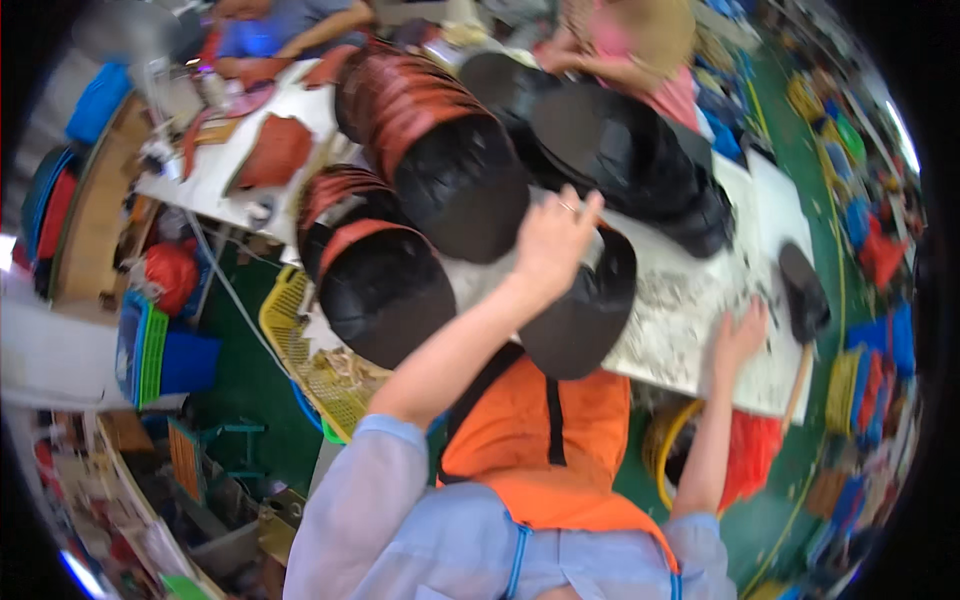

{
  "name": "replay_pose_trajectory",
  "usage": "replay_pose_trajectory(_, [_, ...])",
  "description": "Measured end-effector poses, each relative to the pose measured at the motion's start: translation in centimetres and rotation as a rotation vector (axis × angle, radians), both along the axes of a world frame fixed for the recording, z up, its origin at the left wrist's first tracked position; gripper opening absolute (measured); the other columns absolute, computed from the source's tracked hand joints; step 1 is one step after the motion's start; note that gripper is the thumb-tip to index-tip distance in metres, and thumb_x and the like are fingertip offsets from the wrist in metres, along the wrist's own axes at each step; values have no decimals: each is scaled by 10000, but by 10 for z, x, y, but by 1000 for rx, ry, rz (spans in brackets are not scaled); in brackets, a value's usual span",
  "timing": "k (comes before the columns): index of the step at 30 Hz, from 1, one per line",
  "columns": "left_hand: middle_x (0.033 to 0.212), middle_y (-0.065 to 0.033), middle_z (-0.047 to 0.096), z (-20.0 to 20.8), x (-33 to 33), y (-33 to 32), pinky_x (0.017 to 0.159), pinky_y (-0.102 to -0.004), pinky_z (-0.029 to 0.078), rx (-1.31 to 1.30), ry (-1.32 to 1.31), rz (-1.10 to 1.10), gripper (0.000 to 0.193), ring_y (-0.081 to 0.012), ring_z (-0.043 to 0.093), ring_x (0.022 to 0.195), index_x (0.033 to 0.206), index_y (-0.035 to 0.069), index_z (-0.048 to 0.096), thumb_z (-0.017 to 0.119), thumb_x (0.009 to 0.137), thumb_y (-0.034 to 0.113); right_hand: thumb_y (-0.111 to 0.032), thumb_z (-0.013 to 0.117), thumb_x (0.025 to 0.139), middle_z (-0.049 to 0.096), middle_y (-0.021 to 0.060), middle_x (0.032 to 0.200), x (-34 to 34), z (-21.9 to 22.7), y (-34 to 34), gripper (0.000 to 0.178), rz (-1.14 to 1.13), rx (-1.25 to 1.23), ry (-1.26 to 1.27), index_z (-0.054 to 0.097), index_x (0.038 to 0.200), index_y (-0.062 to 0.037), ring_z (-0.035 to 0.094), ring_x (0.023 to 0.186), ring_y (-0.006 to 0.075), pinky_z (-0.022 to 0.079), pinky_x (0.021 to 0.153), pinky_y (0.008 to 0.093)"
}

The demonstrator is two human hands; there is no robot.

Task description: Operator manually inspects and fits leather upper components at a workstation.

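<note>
My left hand point(560, 235) reaches over a black, round-ended curved piece point(578, 330) at the table's near edge. Its fingers look stretched and apart, though whether they touch the piece I cannot tell. Out to the right, my right hand point(742, 330) lies open with spread fingers on the white tabletop point(670, 300). A dark sole-shaped piece point(803, 290) is beside it. Left of my left hand lies a long nested row of black and red-brown curved pieces point(460, 185), with a shorter row point(385, 290) nearer me. Beyond the hand stand stacked black pieces point(610, 140).
A yellow basket point(330, 370) with scraps is below the table's left side. Under the right side are a yellow-rimmed bin point(660, 460) and a red bag point(750, 455). Two people work across the table, near a red-brown piece point(278, 152). Dark crumbs litter the tabletop.
</note>
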State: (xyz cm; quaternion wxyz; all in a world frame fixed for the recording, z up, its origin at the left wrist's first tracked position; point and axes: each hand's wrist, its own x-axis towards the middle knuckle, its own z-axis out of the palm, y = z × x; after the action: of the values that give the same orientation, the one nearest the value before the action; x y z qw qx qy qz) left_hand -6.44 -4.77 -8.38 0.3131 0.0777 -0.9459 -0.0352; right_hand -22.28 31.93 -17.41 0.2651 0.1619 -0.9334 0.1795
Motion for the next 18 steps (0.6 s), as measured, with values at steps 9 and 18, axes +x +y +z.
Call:
replay_pose_trajectory(9, [984, -124, 590, 62, 61, -107, 823, -437, 501, -109, 48, 309, 360, -315, 604, 929, 1186, 86, 640, 577, 833, 55, -295, 540, 1022, 429, 279, 1500, -39, -39, 43, 502, 7, 77, -189, 516, 1407, 25, 389, 1403, 416, 337, 1154, 459])
replay_pose_trajectory(18, [1429, -158, 467, 47, 30, -173, 1135, -577, 315, -450, -8, 449, 627, -392, 429, 1344, 1466, 160, 494, 577, 856, 41, -244, 637, 960, 491, 240, 1427, -65, -5, 32, 555, -53, 88, 30, 483, 1452, -39, 467, 1310, 413, 373, 1098, 480])
